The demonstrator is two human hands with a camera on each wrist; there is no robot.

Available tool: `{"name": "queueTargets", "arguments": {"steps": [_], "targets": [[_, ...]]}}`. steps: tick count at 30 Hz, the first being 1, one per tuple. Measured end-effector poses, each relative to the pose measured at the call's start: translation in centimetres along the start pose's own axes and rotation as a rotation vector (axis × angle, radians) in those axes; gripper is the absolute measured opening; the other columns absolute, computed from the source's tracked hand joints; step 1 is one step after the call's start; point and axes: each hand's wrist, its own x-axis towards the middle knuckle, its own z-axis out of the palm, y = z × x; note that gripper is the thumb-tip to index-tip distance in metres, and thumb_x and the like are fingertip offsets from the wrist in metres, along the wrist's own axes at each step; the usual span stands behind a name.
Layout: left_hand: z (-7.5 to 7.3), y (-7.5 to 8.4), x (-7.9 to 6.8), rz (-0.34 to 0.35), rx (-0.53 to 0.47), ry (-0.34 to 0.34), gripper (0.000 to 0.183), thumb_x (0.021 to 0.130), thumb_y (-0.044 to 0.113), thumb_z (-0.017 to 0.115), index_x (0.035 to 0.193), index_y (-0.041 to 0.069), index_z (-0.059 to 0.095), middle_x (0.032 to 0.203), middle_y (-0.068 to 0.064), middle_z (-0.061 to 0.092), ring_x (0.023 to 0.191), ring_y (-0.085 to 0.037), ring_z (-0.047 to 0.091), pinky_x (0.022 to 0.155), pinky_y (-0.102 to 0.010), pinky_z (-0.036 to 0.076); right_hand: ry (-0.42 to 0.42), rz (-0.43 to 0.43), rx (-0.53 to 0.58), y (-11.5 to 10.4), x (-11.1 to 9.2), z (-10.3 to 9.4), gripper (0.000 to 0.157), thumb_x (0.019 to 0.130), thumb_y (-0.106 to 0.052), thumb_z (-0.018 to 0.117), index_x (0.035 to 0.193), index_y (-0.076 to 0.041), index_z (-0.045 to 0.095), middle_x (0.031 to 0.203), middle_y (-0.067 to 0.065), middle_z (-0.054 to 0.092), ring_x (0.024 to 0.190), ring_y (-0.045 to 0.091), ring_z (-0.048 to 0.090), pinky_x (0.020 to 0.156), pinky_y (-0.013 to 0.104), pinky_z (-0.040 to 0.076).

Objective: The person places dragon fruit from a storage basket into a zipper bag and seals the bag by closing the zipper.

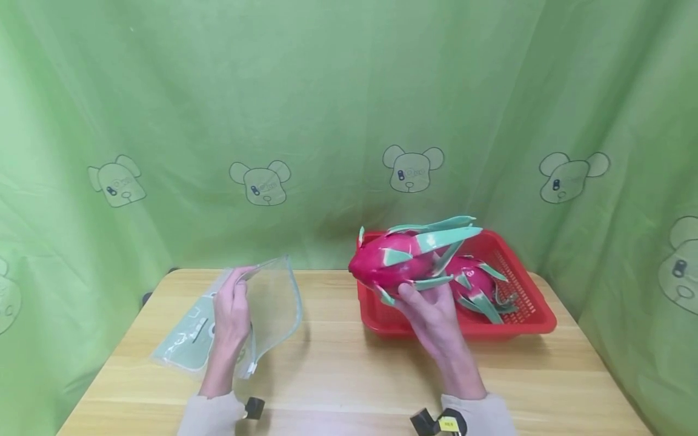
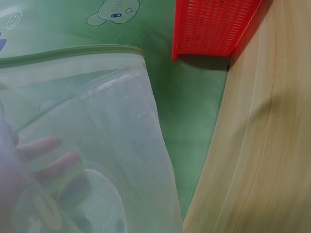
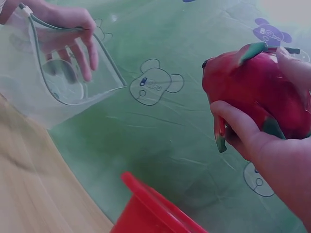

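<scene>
A clear slider zip bag [image 1: 275, 309] with a pale green print hangs from my left hand [image 1: 231, 309], its mouth spread wide toward the right. Through the plastic, the left fingers [image 2: 56, 167] show in the left wrist view. My right hand [image 1: 436, 318] grips a pink dragon fruit [image 1: 387, 260] with long green scales, raised over the left part of a red basket [image 1: 523, 324]. In the right wrist view, thumb and fingers wrap the dragon fruit's sides, and its blunt dark tip points toward the bag. A second dragon fruit [image 1: 471, 281] lies in the basket.
The wooden table [image 1: 338, 375] lies under both hands, with bare wood between the bag and the basket. A green curtain [image 1: 327, 121] printed with bear heads hangs behind the table and along both sides.
</scene>
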Motion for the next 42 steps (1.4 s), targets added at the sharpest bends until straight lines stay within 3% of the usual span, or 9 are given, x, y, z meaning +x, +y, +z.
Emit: {"name": "queueTargets", "arguments": {"steps": [6, 13, 17, 20, 22, 28, 32, 42], "targets": [[0.0, 0.0, -0.1, -0.004, -0.004, -0.002, 0.042, 0.105, 0.010, 0.032, 0.127, 0.001, 0.066, 0.130, -0.018, 0.067, 0.127, -0.035, 0.057, 0.110, -0.054, 0.040, -0.058, -0.001, 0.000, 0.5, 0.1, 0.6, 0.081, 0.094, 0.011, 0.051, 0.160, -0.025, 0.022, 0.158, 0.013, 0.031, 0.145, 0.032, 0.035, 0.099, 0.045, 0.053], [-0.1, 0.1, -0.1, -0.006, -0.006, -0.004, 0.041, 0.104, 0.009, 0.032, 0.127, 0.001, 0.066, 0.131, -0.016, 0.067, 0.127, -0.034, 0.057, 0.109, -0.053, 0.041, -0.013, -0.005, -0.021, 1.3, 0.3, 1.2, 0.078, 0.093, 0.012, 0.058, 0.155, -0.022, 0.025, 0.156, 0.015, 0.034, 0.144, 0.034, 0.037, 0.097, 0.048, 0.054], [-0.1, 0.2, -0.1, -0.005, 0.001, 0.000, 0.042, 0.104, 0.009, 0.032, 0.128, 0.002, 0.066, 0.131, -0.015, 0.067, 0.090, -0.031, 0.060, 0.103, -0.048, 0.044, 0.025, 0.024, -0.045, 1.7, 0.2, 1.5, 0.077, 0.093, 0.009, 0.062, 0.154, -0.022, 0.026, 0.155, 0.013, 0.036, 0.143, 0.034, 0.038, 0.096, 0.047, 0.055], [-0.2, 0.3, -0.1, 0.004, 0.017, 0.009, 0.042, 0.104, 0.008, 0.032, 0.128, 0.003, 0.066, 0.130, -0.014, 0.067, 0.063, -0.027, 0.043, 0.088, -0.042, 0.045, 0.032, 0.020, -0.082, 2.1, 0.3, 1.8, 0.078, 0.092, 0.007, 0.066, 0.153, -0.021, 0.027, 0.155, 0.013, 0.037, 0.143, 0.034, 0.039, 0.097, 0.045, 0.055], [-0.2, 0.4, -0.1, 0.009, 0.030, 0.014, 0.041, 0.104, 0.008, 0.033, 0.128, 0.003, 0.066, 0.129, -0.014, 0.068, 0.055, -0.024, 0.038, 0.080, -0.040, 0.044, 0.038, 0.009, -0.104, 2.3, 0.4, 1.9, 0.078, 0.090, 0.008, 0.068, 0.152, -0.019, 0.029, 0.153, 0.013, 0.040, 0.142, 0.034, 0.041, 0.099, 0.044, 0.054], [-0.4, 0.8, -0.1, 0.013, 0.058, 0.013, 0.042, 0.105, 0.008, 0.033, 0.129, 0.005, 0.066, 0.128, -0.013, 0.068, 0.046, -0.015, 0.033, 0.065, -0.038, 0.042, 0.050, -0.024, -0.150, 3.1, 0.6, 2.5, 0.080, 0.086, 0.011, 0.072, 0.149, -0.018, 0.032, 0.151, 0.014, 0.044, 0.139, 0.033, 0.046, 0.103, 0.041, 0.051], [-0.4, 1.0, -0.2, 0.020, 0.062, 0.011, 0.042, 0.105, 0.009, 0.032, 0.130, 0.005, 0.066, 0.129, -0.013, 0.068, 0.046, -0.015, 0.034, 0.064, -0.038, 0.041, 0.026, -0.022, -0.142, 3.4, 0.5, 2.9, 0.082, 0.087, 0.008, 0.071, 0.152, -0.019, 0.030, 0.154, 0.014, 0.041, 0.141, 0.033, 0.043, 0.104, 0.041, 0.051], [-0.4, 1.3, -0.2, 0.035, 0.059, 0.019, 0.042, 0.105, 0.008, 0.031, 0.129, 0.004, 0.066, 0.128, -0.015, 0.068, 0.046, -0.014, 0.033, 0.064, -0.036, 0.041, -0.078, 0.012, -0.007, 4.0, 0.2, 3.8, 0.084, 0.090, 0.008, 0.065, 0.157, -0.020, 0.022, 0.158, 0.018, 0.033, 0.144, 0.038, 0.040, 0.100, 0.051, 0.051]]}}
